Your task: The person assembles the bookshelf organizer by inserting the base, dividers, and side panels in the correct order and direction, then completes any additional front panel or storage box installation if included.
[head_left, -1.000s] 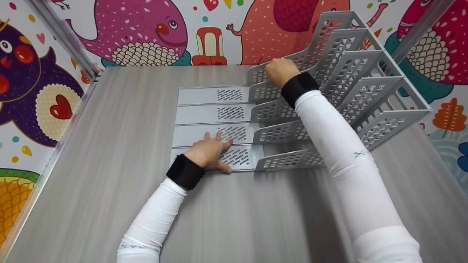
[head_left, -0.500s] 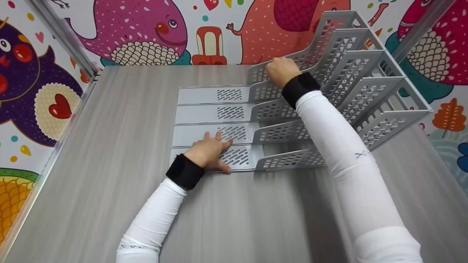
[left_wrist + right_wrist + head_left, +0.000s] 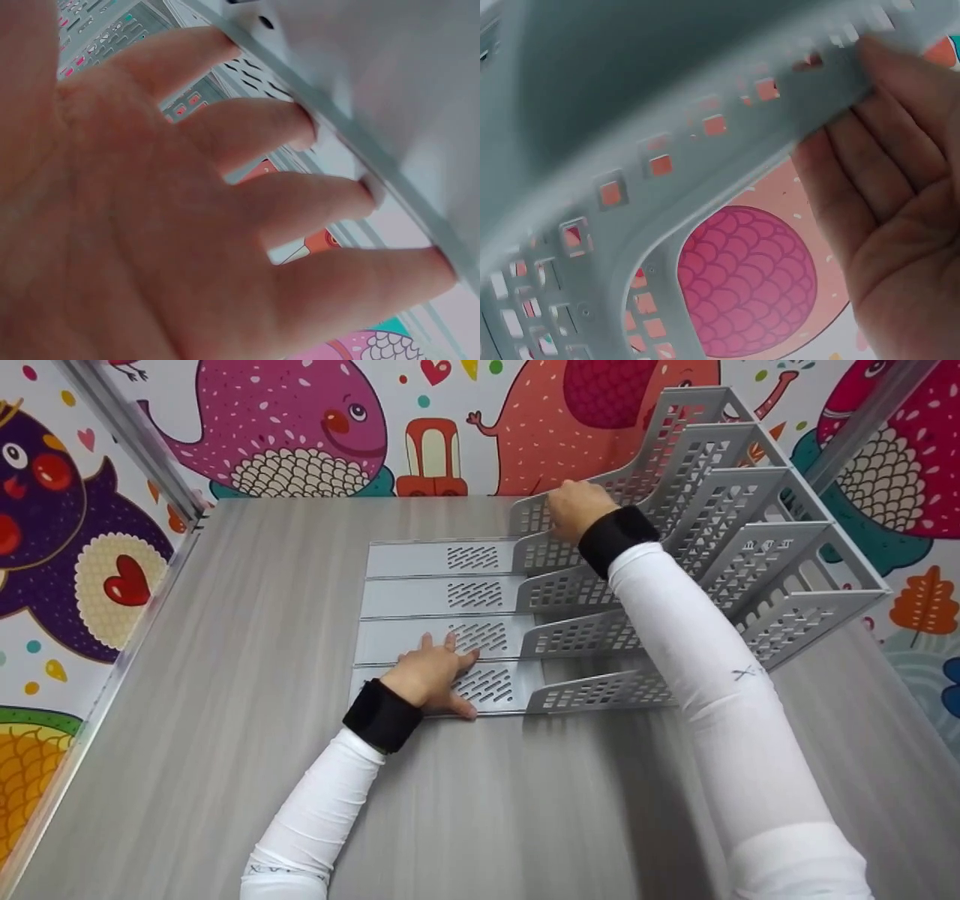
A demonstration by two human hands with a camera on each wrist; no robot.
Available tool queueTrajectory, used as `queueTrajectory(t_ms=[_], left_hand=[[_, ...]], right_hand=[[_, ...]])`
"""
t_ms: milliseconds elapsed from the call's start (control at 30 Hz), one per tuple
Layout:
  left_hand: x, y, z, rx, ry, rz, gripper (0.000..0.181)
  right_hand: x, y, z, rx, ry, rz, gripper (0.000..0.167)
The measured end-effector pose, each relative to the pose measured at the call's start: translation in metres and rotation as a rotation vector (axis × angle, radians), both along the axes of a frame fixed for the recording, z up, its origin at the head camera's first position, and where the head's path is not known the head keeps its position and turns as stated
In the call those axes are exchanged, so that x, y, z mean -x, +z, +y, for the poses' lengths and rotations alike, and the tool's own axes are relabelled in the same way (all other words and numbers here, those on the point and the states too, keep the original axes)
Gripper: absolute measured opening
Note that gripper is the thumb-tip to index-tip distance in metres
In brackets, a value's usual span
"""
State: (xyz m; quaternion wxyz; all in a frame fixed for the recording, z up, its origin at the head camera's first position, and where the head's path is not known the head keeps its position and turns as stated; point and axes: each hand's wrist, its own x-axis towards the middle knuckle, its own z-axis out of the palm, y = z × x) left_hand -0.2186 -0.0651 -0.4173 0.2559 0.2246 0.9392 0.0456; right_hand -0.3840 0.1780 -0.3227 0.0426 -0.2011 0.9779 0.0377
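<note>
A grey plastic file rack with several perforated dividers stands on the right half of the table; flat slotted panels extend from its left side. My left hand lies spread on the two nearest panels, and in the left wrist view its fingertips touch a panel's ridge. Up at the far dividers, my right hand grips the front part of one divider. The right wrist view has the right hand with thumb and fingers on either side of a perforated divider.
The rack's tall rear frame rises at the right, near the back wall. Cartoon-printed walls enclose the wood-grain table at the back and sides. Metal posts stand at the corners.
The whole head view has shifted slightly down. Both hands keep their places on the rack and its panels.
</note>
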Motion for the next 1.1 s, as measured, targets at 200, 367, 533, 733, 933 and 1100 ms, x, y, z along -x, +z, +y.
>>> queueTrajectory(t_ms=[200,367,533,733,933,1100], left_hand=[[-0.001,0.002,-0.001,-0.012,0.003,0.005,0.101],[0.0,0.001,0.0,-0.004,0.009,-0.003,0.102],[0.001,0.0,0.0,-0.007,0.01,-0.006,0.103],[-0.001,-0.001,-0.001,-0.002,0.028,0.012,0.103],[-0.003,-0.003,0.001,0.002,-0.005,0.01,0.103],[-0.001,-0.001,0.0,0.007,0.01,0.02,0.103]], right_hand=[[0.022,0.023,0.001,0.093,-0.013,0.024,0.028],[0.04,0.018,0.006,0.073,-0.001,0.101,0.028],[0.051,0.001,0.009,0.068,-0.022,0.125,0.03],[0.056,-0.012,0.004,0.077,-0.047,0.152,0.033],[0.055,-0.022,0.009,0.11,-0.062,0.231,0.033],[0.057,-0.02,0.008,0.133,-0.07,0.269,0.034]])
